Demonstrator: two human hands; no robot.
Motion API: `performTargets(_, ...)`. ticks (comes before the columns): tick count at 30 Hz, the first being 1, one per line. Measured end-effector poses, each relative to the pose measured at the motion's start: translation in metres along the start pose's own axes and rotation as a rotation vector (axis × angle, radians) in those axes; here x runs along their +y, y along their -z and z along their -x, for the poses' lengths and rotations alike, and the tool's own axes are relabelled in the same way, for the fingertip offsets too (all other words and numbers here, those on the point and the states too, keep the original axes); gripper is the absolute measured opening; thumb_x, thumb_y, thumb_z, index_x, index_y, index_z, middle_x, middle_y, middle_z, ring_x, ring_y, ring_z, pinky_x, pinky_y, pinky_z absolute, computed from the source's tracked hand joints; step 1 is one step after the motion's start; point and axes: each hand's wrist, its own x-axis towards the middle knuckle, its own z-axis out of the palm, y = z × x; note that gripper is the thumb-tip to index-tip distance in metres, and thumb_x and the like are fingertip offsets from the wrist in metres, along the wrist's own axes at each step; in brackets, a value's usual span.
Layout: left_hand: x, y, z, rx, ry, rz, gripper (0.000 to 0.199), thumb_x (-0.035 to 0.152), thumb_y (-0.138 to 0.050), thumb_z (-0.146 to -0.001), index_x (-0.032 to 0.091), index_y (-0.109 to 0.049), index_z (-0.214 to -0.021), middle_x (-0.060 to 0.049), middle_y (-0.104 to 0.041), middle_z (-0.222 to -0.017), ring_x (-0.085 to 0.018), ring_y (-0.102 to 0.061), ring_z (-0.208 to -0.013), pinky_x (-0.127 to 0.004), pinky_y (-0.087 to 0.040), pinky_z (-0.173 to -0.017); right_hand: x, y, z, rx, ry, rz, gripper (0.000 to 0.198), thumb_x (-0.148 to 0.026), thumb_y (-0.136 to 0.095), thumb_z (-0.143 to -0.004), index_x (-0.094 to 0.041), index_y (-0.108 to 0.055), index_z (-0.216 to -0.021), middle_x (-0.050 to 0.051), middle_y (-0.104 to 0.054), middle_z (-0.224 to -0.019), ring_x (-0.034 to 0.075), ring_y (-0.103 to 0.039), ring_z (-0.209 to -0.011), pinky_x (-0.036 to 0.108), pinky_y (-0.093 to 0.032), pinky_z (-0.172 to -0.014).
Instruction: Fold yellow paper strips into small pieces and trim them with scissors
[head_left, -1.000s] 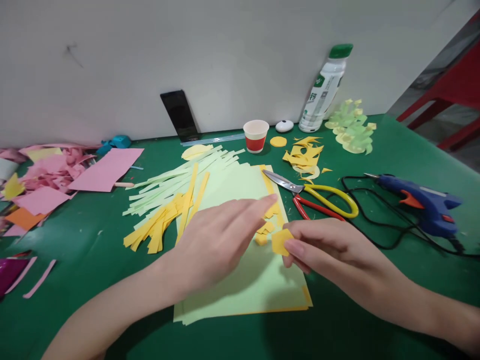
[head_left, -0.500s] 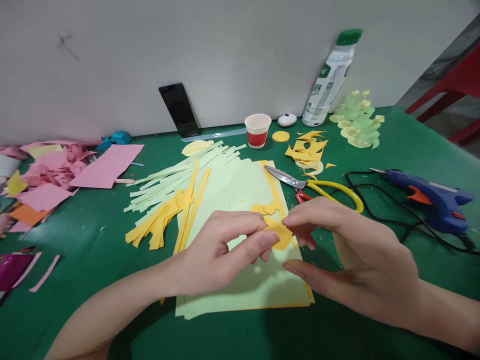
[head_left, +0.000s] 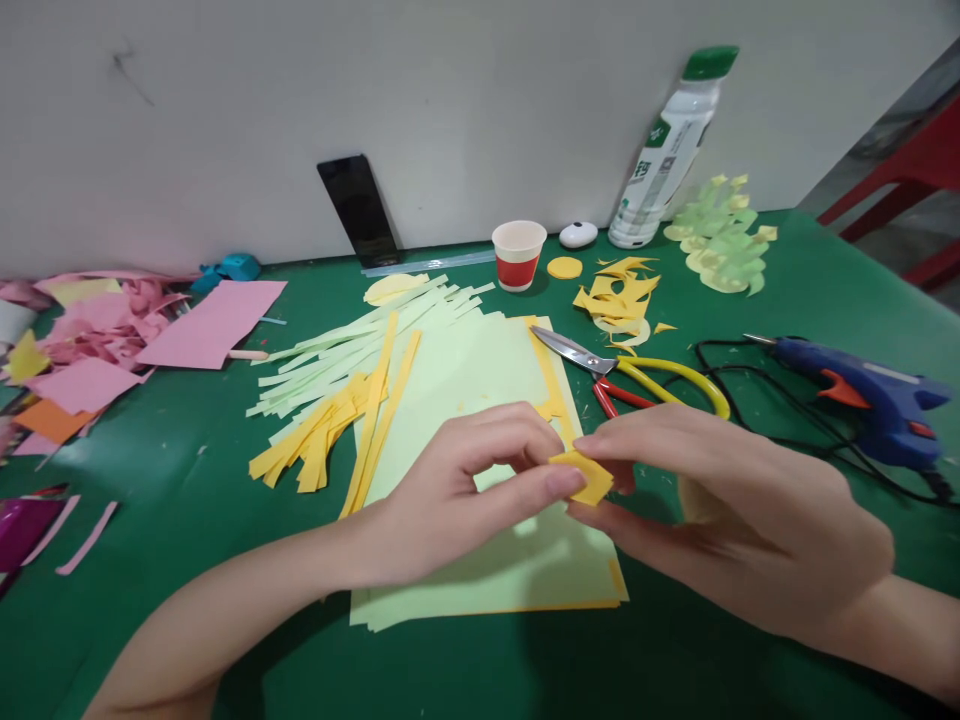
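My left hand (head_left: pixel 480 490) pinches a small folded piece of yellow paper (head_left: pixel 596 482) between thumb and fingers. From the other side, my right hand (head_left: pixel 720 510) has its fingertips at the paper's upper edge and its thumb at the lower edge. Both hands are above a stack of pale green paper sheets (head_left: pixel 442 560). Beyond my right hand lie scissors (head_left: pixel 600 368) with one yellow and one red handle, their tip resting on the stack. Two long yellow paper strips (head_left: pixel 382 420) lie across the stack's left side, beside a bunch of shorter yellow strips (head_left: pixel 319 440).
Pale green strips (head_left: pixel 337 345) fan out at the back. A paper cup (head_left: pixel 517 258), a bottle (head_left: pixel 671 150) and a phone (head_left: pixel 358 210) stand near the wall. A blue glue gun (head_left: pixel 862 390) with a black cord lies right. Pink paper scraps (head_left: pixel 97 340) pile up left.
The folded yellow paper has moved slightly right with my left hand. My right thumb and fingers have closed in around it. The scissors and strips have stayed in place.
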Motion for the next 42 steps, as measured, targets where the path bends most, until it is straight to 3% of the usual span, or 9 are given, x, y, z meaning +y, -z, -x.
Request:
performTargets(3, -0.0006, -0.0016, -0.0002, 0.029, 0.047, 0.120, 0.011, 0.023, -0.061, -0.080, 0.015, -0.058, -0.073, -0.001, -0.058, -0.073, -0.009, -0.053, -0.066, -0.021, -0.045, -0.063, -0.0008, 0.0006, -0.0010, 0.012, 0.031, 0.044, 0.011, -0.011, -0.056, -0.084, -0.018, -0.056, -0.092, 0.000, -0.065, -0.067, 0.008, -0.060, -0.058, 0.018, -0.048, -0.052)
performTargets(8, 0.0022, -0.0031, 0.0006, 0.031, 0.150, 0.134, 0.016, 0.021, -0.063, -0.077, 0.014, -0.056, -0.066, 0.000, -0.058, -0.067, -0.009, -0.052, -0.064, -0.020, -0.043, -0.062, 0.0002, 0.0009, -0.0019, -0.044, 0.117, 0.113, 0.010, -0.012, -0.058, -0.083, -0.017, -0.056, -0.091, 0.003, -0.069, -0.071, 0.011, -0.064, -0.063, 0.019, -0.052, -0.058)
performTargets(16, 0.0053, 0.0000, 0.0007, 0.050, 0.094, 0.038, 0.013, 0.018, -0.056, -0.081, 0.014, -0.061, -0.070, -0.002, -0.060, -0.071, -0.009, -0.054, -0.066, -0.022, -0.046, -0.065, 0.0011, 0.0051, -0.0012, -0.071, 0.125, 0.171, 0.015, -0.011, -0.054, -0.084, -0.023, -0.056, -0.094, 0.000, -0.070, -0.072, 0.011, -0.066, -0.065, 0.018, -0.054, -0.058)
performTargets(22, 0.0063, 0.0012, 0.0013, 0.041, 0.075, 0.035, 0.011, 0.013, -0.054, -0.081, 0.014, -0.062, -0.073, -0.002, -0.061, -0.072, -0.009, -0.054, -0.067, -0.021, -0.046, -0.066, 0.0024, 0.0050, -0.0023, -0.002, 0.170, 0.120, 0.020, -0.007, -0.058, -0.080, -0.019, -0.054, -0.096, 0.004, -0.070, -0.074, 0.012, -0.067, -0.067, 0.019, -0.054, -0.059)
performTargets(28, 0.0062, 0.0025, 0.0013, 0.043, 0.074, 0.025, 0.013, 0.015, -0.053, -0.083, 0.013, -0.063, -0.075, -0.003, -0.061, -0.074, -0.009, -0.055, -0.068, -0.020, -0.046, -0.065, 0.0025, 0.0042, -0.0039, 0.000, 0.130, 0.118, 0.020, -0.004, -0.055, -0.081, -0.018, -0.053, -0.094, 0.006, -0.070, -0.071, 0.012, -0.065, -0.063, 0.020, -0.053, -0.054)
performTargets(42, 0.0034, -0.0012, 0.0012, 0.080, 0.073, 0.072, 0.009, 0.021, -0.062, -0.077, 0.013, -0.062, -0.073, -0.005, -0.063, -0.074, -0.013, -0.057, -0.070, -0.026, -0.048, -0.067, 0.0007, 0.0047, -0.0022, 0.012, 0.073, 0.148, 0.017, -0.007, -0.055, -0.082, -0.018, -0.051, -0.094, 0.005, -0.068, -0.071, 0.011, -0.062, -0.057, 0.021, -0.050, -0.052)
